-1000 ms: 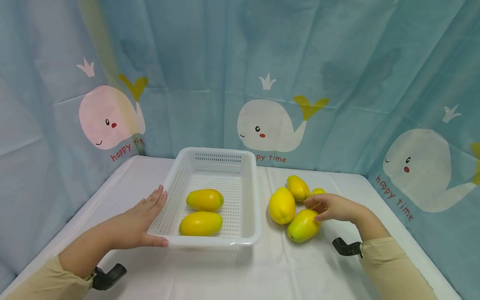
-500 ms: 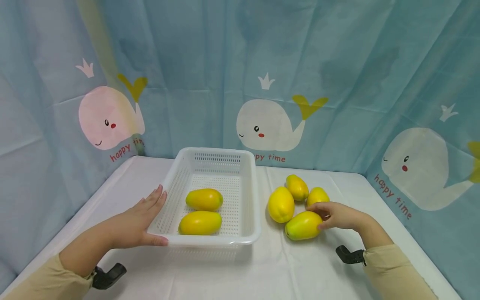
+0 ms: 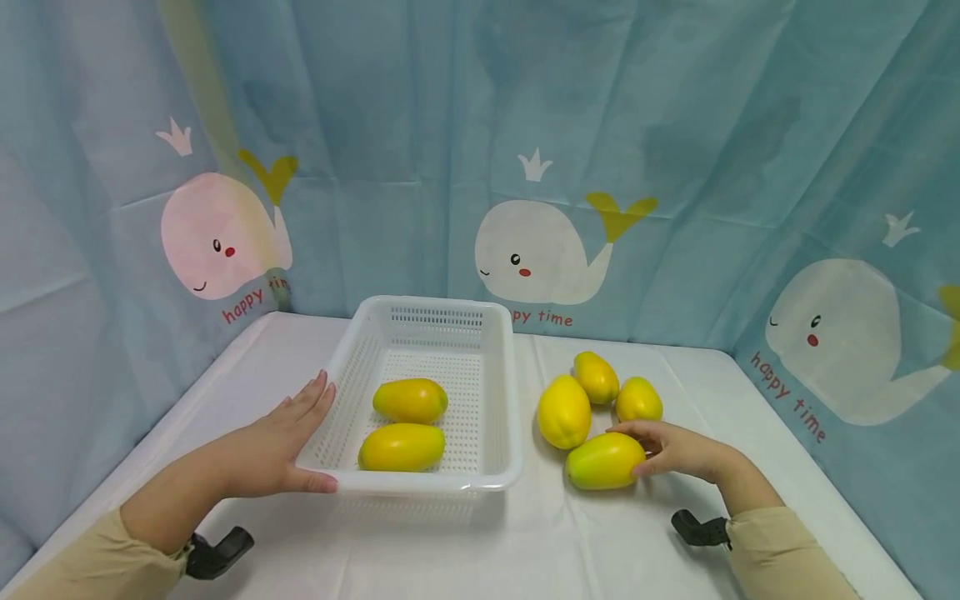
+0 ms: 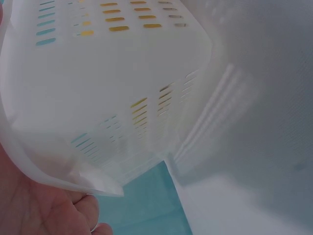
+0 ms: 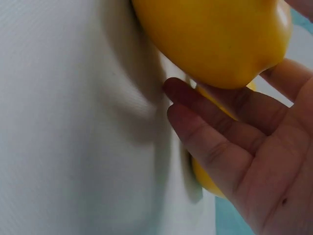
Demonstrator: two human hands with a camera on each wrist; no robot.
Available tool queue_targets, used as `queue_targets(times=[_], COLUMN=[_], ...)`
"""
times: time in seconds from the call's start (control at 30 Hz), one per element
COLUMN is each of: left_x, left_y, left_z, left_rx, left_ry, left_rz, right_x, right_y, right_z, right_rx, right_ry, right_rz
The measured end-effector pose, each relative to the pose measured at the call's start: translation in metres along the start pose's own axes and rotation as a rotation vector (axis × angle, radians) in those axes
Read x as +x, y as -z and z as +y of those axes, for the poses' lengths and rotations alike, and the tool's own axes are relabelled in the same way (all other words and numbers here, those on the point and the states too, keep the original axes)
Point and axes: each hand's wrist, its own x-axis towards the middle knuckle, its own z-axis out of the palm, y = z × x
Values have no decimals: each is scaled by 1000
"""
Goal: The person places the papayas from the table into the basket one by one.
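My left hand (image 3: 281, 442) rests at the near left corner of a white plastic basket (image 3: 501, 400), fingers straight along the left rim and thumb at the front rim. In the left wrist view, the palm (image 4: 29, 210) lies against the outside of the slotted basket wall (image 4: 73, 73). My right hand (image 3: 678, 454) holds the right end of a yellow papaya (image 3: 603, 461) with a greenish left end, thumb on the near side and fingers on the far side. The right wrist view shows the papaya (image 5: 215, 39) between thumb and fingers, close to the tablecloth.
Two papayas, a rear one (image 3: 410, 401) and a front one (image 3: 402, 447), lie inside the basket. Beyond the held papaya are three more: a left one (image 3: 564, 412), a back one (image 3: 596, 377) and a right one (image 3: 639, 400). A blue whale-print curtain (image 3: 420, 167) encloses the white-covered table (image 3: 525, 550).
My right hand has come nearer and lower around the front papaya's right end. That papaya has turned more level and shifted slightly toward me. The left hand and basket stay put.
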Motion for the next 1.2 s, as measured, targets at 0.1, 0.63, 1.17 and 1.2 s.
queue_targets(times=[0.1, 0.63, 1.17, 1.2], left_x=[0, 0, 0, 0], left_y=[0, -1, -2, -2], left_z=[0, 1, 1, 1], left_rx=[3, -10, -11, -11], left_ry=[-4, 0, 4, 4], left_rz=[-1, 5, 10, 10], right_x=[1, 3, -12, -13], right_y=[-2, -5, 10, 10], right_z=[0, 6, 3, 3], right_rx=[31, 91, 90, 93], right_ry=[33, 63, 49, 51], right_rz=[-15, 2, 28, 28])
